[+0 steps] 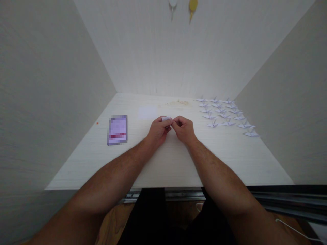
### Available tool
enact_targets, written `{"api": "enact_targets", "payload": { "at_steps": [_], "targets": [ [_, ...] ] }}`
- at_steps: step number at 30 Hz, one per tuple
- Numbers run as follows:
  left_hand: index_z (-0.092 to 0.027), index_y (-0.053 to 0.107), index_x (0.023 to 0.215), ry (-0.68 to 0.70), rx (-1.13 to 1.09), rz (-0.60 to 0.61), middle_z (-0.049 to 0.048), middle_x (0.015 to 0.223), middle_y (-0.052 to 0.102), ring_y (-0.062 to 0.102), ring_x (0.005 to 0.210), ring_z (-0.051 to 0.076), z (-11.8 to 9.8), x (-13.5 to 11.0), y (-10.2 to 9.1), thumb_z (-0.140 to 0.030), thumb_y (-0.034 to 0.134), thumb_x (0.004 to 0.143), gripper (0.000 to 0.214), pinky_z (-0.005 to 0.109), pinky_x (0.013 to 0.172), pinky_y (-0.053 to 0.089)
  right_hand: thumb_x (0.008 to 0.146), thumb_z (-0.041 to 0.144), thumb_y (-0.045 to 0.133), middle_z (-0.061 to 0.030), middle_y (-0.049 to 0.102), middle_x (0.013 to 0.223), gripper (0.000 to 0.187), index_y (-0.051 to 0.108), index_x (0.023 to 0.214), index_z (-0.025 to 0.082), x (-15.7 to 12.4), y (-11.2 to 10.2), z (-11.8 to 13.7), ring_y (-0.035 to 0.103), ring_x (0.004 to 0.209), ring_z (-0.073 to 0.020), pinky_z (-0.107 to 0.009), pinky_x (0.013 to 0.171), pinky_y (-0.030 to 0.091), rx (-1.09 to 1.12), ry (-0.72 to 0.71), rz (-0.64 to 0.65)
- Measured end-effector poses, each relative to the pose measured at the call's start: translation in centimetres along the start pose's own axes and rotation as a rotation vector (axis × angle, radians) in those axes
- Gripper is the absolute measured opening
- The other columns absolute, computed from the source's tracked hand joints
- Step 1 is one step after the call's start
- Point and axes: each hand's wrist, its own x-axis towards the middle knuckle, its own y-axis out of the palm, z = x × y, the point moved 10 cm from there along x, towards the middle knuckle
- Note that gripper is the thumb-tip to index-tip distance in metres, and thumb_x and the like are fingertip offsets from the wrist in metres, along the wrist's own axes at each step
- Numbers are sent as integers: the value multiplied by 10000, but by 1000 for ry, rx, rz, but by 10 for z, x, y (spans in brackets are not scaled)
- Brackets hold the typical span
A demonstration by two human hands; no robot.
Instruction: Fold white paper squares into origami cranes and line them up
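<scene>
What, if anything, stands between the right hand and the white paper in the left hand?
Nothing visible: the left hand holds the white paper, and the right hand is close beside it. Whether they touch is unclear.

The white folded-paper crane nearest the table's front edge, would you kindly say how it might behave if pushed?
The white folded-paper crane is probably light, being small and paper. It would likely slide rather than roll, given its angular, spread-out shape. Its thin pointed tips could bend easily.
</scene>
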Motion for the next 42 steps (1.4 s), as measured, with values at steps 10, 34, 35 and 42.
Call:
{"api": "enact_targets", "payload": {
  "at_steps": [10,34,35,42],
  "targets": [
    [-174,575,660,27,21,-36,-33,641,526,490,587,83,-4,2,-6,-215,777,628,208,215,525,367,807,286,594,23,611,598,165,617,666,201,-1,5,4,497,552,-110,-246,559,383,28,-29,43],
    [-160,659,731,16,27,41,3,732,621,571,686,114,-3,1,0,-329,818,645,247,253,634,450,779,321,601,37,560,565,180,606,651,195,-1,-4,-5,462,541,-105,-247,545,376,58,-6,-53],
    [-165,649,719,25,37,34,-5,711,617,569,668,110,-5,1,0,-302,828,625,245,248,624,449,772,313,601,37,556,563,173,604,645,195,0,-6,-7,462,541,-105,-248,544,376,54,2,-75],
    [-168,558,581,100,208,-35,-26,577,555,508,534,87,-10,-2,-2,-258,804,613,264,237,540,409,747,312,617,46,543,554,165,587,632,198,2,-7,-14,453,526,-99,-245,533,373,143,62,-78]
  ]
}}
